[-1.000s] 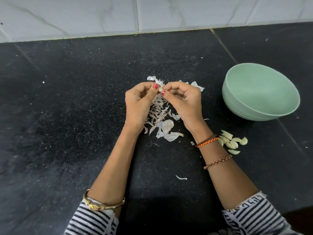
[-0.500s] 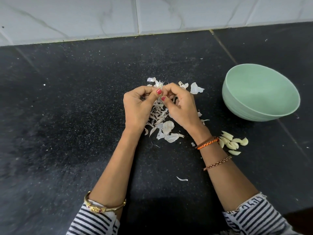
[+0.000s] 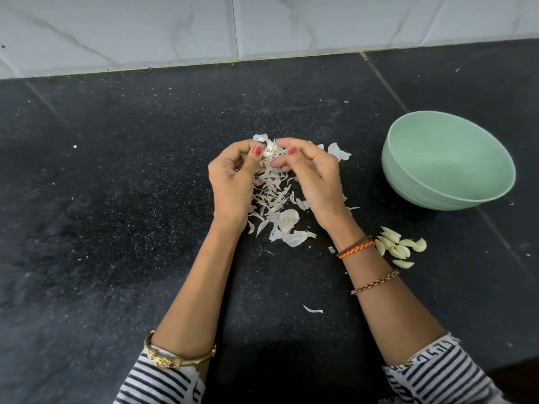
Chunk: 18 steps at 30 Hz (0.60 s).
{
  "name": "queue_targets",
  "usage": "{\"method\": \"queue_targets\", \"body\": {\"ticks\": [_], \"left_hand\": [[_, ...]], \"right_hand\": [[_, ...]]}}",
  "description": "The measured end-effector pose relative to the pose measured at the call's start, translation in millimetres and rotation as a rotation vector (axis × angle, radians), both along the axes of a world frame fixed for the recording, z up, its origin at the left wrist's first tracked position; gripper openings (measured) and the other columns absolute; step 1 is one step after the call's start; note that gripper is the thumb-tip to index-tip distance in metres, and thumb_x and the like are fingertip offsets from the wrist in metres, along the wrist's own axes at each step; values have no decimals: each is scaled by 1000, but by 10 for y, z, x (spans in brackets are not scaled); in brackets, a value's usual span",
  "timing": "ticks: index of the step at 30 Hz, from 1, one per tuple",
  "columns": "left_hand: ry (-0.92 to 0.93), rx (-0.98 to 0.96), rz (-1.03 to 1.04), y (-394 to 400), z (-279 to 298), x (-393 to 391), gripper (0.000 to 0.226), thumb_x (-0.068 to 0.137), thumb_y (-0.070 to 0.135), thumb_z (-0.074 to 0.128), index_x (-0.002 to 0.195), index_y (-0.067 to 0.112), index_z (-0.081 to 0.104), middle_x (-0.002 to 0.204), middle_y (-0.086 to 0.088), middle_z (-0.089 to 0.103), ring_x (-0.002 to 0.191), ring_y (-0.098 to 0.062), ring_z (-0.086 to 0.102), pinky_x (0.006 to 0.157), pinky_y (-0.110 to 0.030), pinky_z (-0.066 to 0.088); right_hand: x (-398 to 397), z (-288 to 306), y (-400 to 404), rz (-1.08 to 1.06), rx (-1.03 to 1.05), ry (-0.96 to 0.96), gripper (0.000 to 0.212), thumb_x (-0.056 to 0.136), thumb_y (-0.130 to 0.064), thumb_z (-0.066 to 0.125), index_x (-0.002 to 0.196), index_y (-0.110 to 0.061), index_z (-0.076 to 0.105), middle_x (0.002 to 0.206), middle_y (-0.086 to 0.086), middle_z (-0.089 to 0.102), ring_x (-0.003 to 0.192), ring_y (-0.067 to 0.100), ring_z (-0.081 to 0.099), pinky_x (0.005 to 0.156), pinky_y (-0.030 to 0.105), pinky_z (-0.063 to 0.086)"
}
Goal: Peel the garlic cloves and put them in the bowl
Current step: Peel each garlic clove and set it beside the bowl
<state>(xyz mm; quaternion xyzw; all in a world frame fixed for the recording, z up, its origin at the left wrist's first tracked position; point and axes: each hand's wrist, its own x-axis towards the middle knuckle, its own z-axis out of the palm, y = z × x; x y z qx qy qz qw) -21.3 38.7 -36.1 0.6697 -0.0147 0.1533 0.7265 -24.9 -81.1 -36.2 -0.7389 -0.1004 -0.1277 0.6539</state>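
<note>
Here, I see the speckled black stone worktop (image 3: 116, 199) running back to a wall of pale marble-patterned tiles (image 3: 175, 27). The mint-green round plastic bowl (image 3: 446, 188) stands tipped toward me on the right, well apart from the hands, nothing visible inside it. Near its front, just beside the right wrist, lies a small cluster of peeled pale-yellow garlic cloves (image 3: 399, 247) on the worktop. A heap of white papery garlic skins (image 3: 277, 199) sits between and under the hands, partly hidden by them; one stray sliver of skin (image 3: 312, 309) lies nearer to me, between the forearms.

The left hand (image 3: 233, 182) pinches a small whitish garlic clove (image 3: 267, 153) between thumb and curled fingers. The right hand (image 3: 315, 176) has its thumb and forefinger close to the clove with a loose shred of skin by them; I cannot tell whether that grip holds anything.

Compared with half a second ago, the two hands have drawn apart: then the fingertips met tightly over the clove, now a gap shows between them and the clove sits in the left grip alone. The bowl and peeled cloves lie as before.
</note>
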Motion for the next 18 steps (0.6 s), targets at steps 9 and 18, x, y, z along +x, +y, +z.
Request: {"method": "queue_targets", "body": {"ticks": [9, 18], "left_hand": [[-79, 141, 14, 4, -72, 9, 15, 86, 4, 62, 88, 18, 68, 70, 14, 66, 68, -3, 58, 63, -14, 48], [-48, 295, 130, 52, -60, -20, 12, 92, 15, 57, 93, 14, 68, 62, -1, 62, 60, -32, 62, 61, -37, 54]], "right_hand": [[0, -53, 50, -73, -3, -36, 10, 82, -4, 67, 86, -13, 68, 79, -5, 67, 76, 17, 66, 72, 32, 55], [-4, -20, -34, -289, 16, -28, 23, 85, 3, 54, 97, -12, 66, 84, -3, 62, 76, 0, 55, 69, 12, 45]]}}
